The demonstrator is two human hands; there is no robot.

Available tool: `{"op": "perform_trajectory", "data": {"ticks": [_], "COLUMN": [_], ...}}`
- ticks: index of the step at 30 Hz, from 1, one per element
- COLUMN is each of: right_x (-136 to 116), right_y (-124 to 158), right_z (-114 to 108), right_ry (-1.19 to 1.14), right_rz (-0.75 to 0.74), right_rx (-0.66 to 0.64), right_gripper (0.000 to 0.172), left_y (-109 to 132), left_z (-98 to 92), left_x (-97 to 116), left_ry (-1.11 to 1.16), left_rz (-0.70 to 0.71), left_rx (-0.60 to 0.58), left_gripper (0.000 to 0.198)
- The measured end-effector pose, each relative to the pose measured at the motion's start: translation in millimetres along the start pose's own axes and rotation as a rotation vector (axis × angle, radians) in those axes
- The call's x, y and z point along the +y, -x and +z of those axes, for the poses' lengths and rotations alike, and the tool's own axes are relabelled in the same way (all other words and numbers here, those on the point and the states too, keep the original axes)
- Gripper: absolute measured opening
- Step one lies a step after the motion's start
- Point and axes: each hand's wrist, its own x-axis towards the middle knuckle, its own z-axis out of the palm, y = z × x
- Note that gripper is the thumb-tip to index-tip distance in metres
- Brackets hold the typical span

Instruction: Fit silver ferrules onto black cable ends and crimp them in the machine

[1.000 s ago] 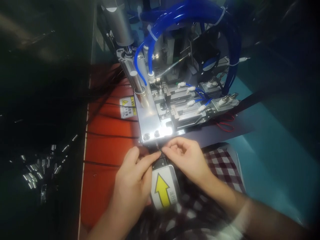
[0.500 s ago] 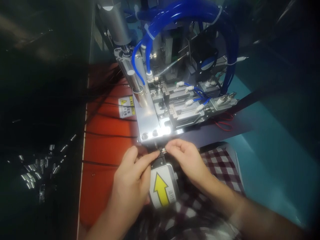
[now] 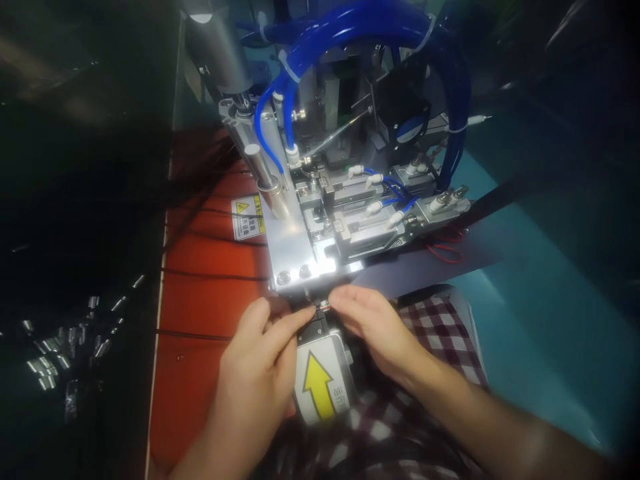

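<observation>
My left hand [image 3: 260,357] is closed, its index fingertip pressed at the front of the machine, against the left end of a small shiny part [image 3: 324,306]. What its other fingers hold is hidden. From the right, my right hand [image 3: 373,327] pinches at the other end of that part with thumb and fingers together. The part sits over a black fixture [image 3: 314,329], just below the front edge of a bright metal plate [image 3: 293,250]. Under the fixture is a white cover with a yellow arrow [image 3: 319,387]. The part is too small to name.
Behind my hands stand pneumatic cylinders [image 3: 367,230] with blue hoses [image 3: 365,23]. An orange surface [image 3: 200,380] lies left, crossed by black cables [image 3: 195,335]. Several small shiny metal pieces [image 3: 47,363] lie scattered at far left. A checkered cloth [image 3: 435,327] covers my lap.
The view has shifted slightly, so the machine appears a little further left. Both hands stay at the small part, with only slight finger movement.
</observation>
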Motion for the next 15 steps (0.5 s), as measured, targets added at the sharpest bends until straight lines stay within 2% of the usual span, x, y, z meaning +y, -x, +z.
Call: {"op": "perform_trajectory", "data": {"ticks": [7,12,15], "right_x": [2.6,2.8,0.9], "right_y": [1.0,1.8,1.6], "right_z": [-4.0,-10.0,-10.6], "right_ry": [-0.018,0.084,0.131], "right_rz": [0.007,-0.054,-0.075], "right_rx": [-0.029,-0.013,-0.009], "right_gripper": [0.017,0.022,0.022], "left_y": [3.0,3.8,3.9], "left_z": [-0.2,-0.2,-0.3], "left_x": [-4.8,-3.3,-3.8], "left_ry": [0.015,0.050,0.040], "left_rz": [0.001,-0.053,-0.035], "left_rx": [-0.022,-0.028,-0.033], "left_gripper": [0.030,0.030,0.029]}}
